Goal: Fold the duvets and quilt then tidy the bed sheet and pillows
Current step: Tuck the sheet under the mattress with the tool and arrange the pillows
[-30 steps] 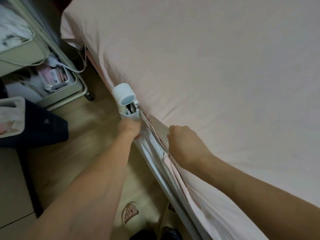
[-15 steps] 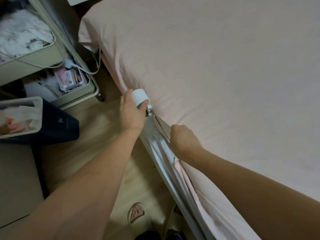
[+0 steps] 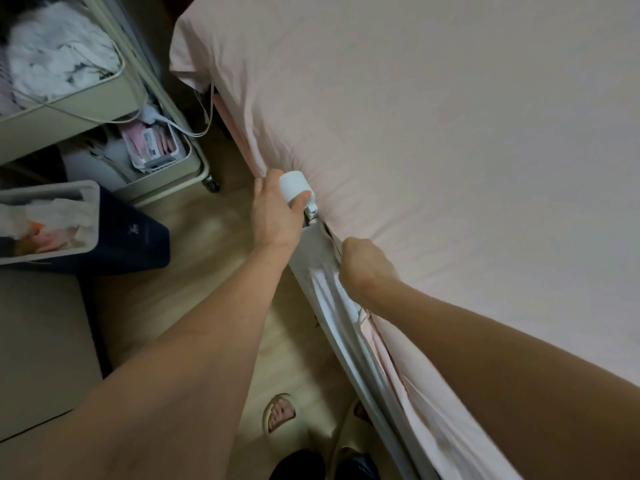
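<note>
Right at the side of the bed, the left hand (image 3: 277, 216) curls its fingers and thumb round the white round cap (image 3: 294, 186) on top of the bed rail (image 3: 332, 289). Just beside it, the right hand (image 3: 367, 268) is bunched in a fist, pinching the pink bed sheet (image 3: 450, 150) where its edge meets the rail. That sheet lies smooth over the whole mattress, with its edge tucked down along the rail. Bare wood floor (image 3: 214, 258) runs between the bed and the cart (image 3: 166, 174) near the dark bin (image 3: 138, 237).
</note>
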`<action>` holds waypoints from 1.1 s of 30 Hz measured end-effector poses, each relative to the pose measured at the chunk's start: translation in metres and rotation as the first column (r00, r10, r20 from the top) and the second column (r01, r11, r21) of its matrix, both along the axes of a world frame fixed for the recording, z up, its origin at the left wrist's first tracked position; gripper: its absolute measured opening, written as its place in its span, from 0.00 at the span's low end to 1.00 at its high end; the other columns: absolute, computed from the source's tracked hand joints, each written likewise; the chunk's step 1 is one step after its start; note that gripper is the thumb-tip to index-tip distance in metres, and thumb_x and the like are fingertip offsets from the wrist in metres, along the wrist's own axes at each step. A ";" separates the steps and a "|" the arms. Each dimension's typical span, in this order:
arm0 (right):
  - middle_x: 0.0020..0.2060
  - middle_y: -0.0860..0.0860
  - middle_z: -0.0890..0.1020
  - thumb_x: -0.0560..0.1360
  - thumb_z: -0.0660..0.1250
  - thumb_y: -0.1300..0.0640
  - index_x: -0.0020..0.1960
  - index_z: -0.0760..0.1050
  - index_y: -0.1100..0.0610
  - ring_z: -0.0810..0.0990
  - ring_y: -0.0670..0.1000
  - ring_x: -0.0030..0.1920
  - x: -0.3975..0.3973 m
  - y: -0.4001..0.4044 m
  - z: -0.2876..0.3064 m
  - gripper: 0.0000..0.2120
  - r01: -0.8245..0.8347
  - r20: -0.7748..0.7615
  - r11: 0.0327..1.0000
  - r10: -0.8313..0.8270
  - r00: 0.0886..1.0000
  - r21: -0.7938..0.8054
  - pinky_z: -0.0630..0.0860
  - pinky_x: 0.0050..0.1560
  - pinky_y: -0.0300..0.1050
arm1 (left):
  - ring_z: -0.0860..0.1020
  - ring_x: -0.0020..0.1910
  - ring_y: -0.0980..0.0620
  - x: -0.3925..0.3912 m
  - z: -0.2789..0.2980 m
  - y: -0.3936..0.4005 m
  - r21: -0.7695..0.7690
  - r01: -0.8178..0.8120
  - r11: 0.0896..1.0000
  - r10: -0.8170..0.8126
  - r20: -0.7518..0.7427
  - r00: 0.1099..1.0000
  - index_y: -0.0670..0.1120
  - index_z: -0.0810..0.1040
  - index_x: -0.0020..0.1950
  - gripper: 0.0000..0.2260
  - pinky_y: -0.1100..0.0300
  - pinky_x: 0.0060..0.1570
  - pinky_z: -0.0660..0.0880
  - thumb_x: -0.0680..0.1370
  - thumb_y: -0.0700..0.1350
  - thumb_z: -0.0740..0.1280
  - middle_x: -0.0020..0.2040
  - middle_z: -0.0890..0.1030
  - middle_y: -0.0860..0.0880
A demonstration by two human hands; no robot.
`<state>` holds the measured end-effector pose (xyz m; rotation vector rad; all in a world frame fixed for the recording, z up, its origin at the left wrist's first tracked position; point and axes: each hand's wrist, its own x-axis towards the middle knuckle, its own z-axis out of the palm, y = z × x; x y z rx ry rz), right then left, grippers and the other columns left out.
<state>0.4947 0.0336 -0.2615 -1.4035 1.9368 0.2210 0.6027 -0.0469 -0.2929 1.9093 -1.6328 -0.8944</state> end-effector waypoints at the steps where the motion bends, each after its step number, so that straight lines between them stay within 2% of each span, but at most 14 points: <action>1: 0.54 0.59 0.77 0.77 0.56 0.68 0.54 0.71 0.61 0.77 0.59 0.54 0.006 -0.003 -0.007 0.09 0.009 0.014 1.000 -0.009 1.000 0.019 0.68 0.46 0.47 | 0.73 0.59 0.43 0.000 0.002 0.000 0.011 -0.001 1.000 0.001 0.011 1.000 0.42 0.71 0.63 0.19 0.57 0.54 0.68 0.76 0.47 0.70 0.63 0.70 0.43; 5: 0.62 0.60 0.75 0.76 0.56 0.68 0.66 0.70 0.63 0.75 0.60 0.62 -0.001 -0.023 -0.041 0.19 0.046 0.066 0.997 -0.049 0.997 0.056 0.72 0.58 0.49 | 0.73 0.58 0.42 0.000 0.000 -0.009 0.066 0.033 0.997 -0.036 0.044 0.998 0.42 0.69 0.63 0.19 0.58 0.53 0.67 0.77 0.47 0.69 0.62 0.70 0.43; 8: 0.59 0.61 0.76 0.75 0.59 0.68 0.61 0.71 0.65 0.76 0.61 0.59 -0.006 -0.037 -0.043 0.15 0.018 0.059 0.998 -0.021 0.998 0.057 0.73 0.54 0.48 | 0.73 0.58 0.42 0.000 0.001 -0.016 0.078 0.034 0.996 -0.036 0.028 0.999 0.42 0.69 0.64 0.19 0.59 0.52 0.66 0.77 0.46 0.69 0.63 0.69 0.42; 12: 0.57 0.62 0.77 0.75 0.59 0.69 0.51 0.71 0.67 0.77 0.61 0.58 -0.007 -0.025 -0.030 0.06 -0.148 -0.007 0.980 0.150 0.989 0.132 0.71 0.45 0.45 | 0.72 0.59 0.41 -0.002 -0.003 -0.014 0.112 0.030 0.993 -0.032 0.008 0.999 0.42 0.67 0.65 0.20 0.56 0.56 0.67 0.77 0.45 0.68 0.64 0.68 0.41; 15: 0.60 0.61 0.76 0.76 0.57 0.68 0.62 0.70 0.66 0.77 0.61 0.60 -0.008 -0.017 -0.045 0.15 -0.178 -0.056 0.974 0.187 0.981 0.142 0.73 0.50 0.47 | 0.71 0.61 0.39 -0.005 -0.007 -0.007 0.102 0.013 0.995 -0.009 -0.038 0.999 0.41 0.66 0.67 0.20 0.53 0.60 0.67 0.78 0.44 0.67 0.65 0.67 0.41; 17: 0.61 0.60 0.76 0.77 0.57 0.67 0.64 0.70 0.65 0.76 0.60 0.61 -0.005 -0.019 -0.049 0.16 -0.169 -0.085 0.975 0.183 0.979 0.144 0.74 0.56 0.48 | 0.70 0.62 0.40 -0.007 -0.011 -0.006 0.096 0.032 0.995 -0.025 -0.067 0.997 0.42 0.65 0.68 0.20 0.53 0.60 0.67 0.78 0.45 0.67 0.65 0.66 0.41; 19: 0.58 0.60 0.78 0.77 0.60 0.68 0.58 0.73 0.67 0.78 0.59 0.58 -0.004 -0.018 -0.043 0.11 -0.224 -0.073 0.957 0.241 0.968 0.185 0.75 0.53 0.46 | 0.69 0.63 0.41 -0.004 -0.015 -0.008 0.077 0.033 0.996 -0.028 -0.067 0.997 0.42 0.65 0.68 0.21 0.53 0.60 0.66 0.79 0.45 0.66 0.66 0.67 0.41; 20: 0.53 0.60 0.80 0.76 0.61 0.69 0.49 0.74 0.68 0.80 0.59 0.53 -0.007 -0.012 -0.033 0.05 -0.272 -0.066 0.934 0.294 0.953 0.232 0.75 0.47 0.45 | 0.69 0.64 0.41 -0.004 -0.016 -0.008 0.068 0.022 0.997 -0.017 -0.071 0.997 0.41 0.65 0.68 0.21 0.53 0.61 0.66 0.78 0.45 0.66 0.66 0.67 0.41; 22: 0.45 0.61 0.80 0.74 0.61 0.71 0.40 0.70 0.66 0.81 0.58 0.45 -0.016 0.010 -0.026 0.05 -0.294 -0.066 0.905 0.329 0.942 0.309 0.73 0.37 0.42 | 0.68 0.65 0.41 -0.004 -0.016 -0.007 0.069 0.004 0.998 0.001 -0.082 0.997 0.41 0.65 0.69 0.21 0.53 0.62 0.65 0.78 0.45 0.66 0.66 0.67 0.41; 24: 0.51 0.61 0.79 0.75 0.59 0.71 0.48 0.70 0.64 0.80 0.59 0.51 -0.022 0.039 -0.027 0.05 -0.296 -0.067 0.886 0.340 0.938 0.356 0.71 0.40 0.43 | 0.69 0.65 0.41 -0.005 -0.014 -0.008 0.079 -0.002 0.997 0.008 -0.071 0.997 0.42 0.64 0.70 0.22 0.54 0.60 0.65 0.79 0.45 0.65 0.68 0.66 0.41; 28: 0.56 0.60 0.77 0.78 0.55 0.68 0.61 0.69 0.65 0.78 0.58 0.55 -0.032 0.064 -0.038 0.13 -0.176 -0.075 0.947 0.203 0.976 0.268 0.72 0.46 0.43 | 0.69 0.66 0.40 -0.003 -0.013 0.002 0.053 -0.008 0.999 0.009 -0.003 1.000 0.45 0.58 0.76 0.26 0.53 0.61 0.66 0.80 0.47 0.64 0.72 0.62 0.42; 30: 0.49 0.58 0.77 0.79 0.54 0.67 0.51 0.71 0.65 0.77 0.57 0.52 -0.035 0.073 -0.033 0.08 -0.181 -0.054 0.951 0.200 0.978 0.251 0.71 0.47 0.43 | 0.69 0.66 0.41 -0.006 -0.020 0.028 0.101 -0.060 0.993 0.056 0.036 0.998 0.45 0.55 0.77 0.29 0.53 0.62 0.66 0.80 0.46 0.64 0.72 0.63 0.42; 32: 0.39 0.56 0.74 0.78 0.54 0.67 0.37 0.65 0.61 0.76 0.57 0.48 -0.039 0.092 -0.024 0.11 -0.173 -0.037 0.949 0.189 0.981 0.263 0.69 0.43 0.45 | 0.69 0.66 0.41 -0.015 -0.032 0.071 0.258 -0.044 0.965 0.029 0.063 0.998 0.41 0.62 0.73 0.24 0.54 0.60 0.66 0.80 0.45 0.63 0.69 0.68 0.40; 33: 0.39 0.56 0.74 0.77 0.55 0.66 0.38 0.65 0.62 0.77 0.59 0.50 -0.043 0.102 -0.021 0.10 -0.144 -0.033 0.955 0.158 0.987 0.260 0.68 0.42 0.44 | 0.71 0.65 0.41 -0.019 -0.038 0.095 0.358 0.013 0.934 -0.043 0.075 0.996 0.39 0.67 0.69 0.20 0.54 0.60 0.67 0.80 0.46 0.63 0.67 0.71 0.40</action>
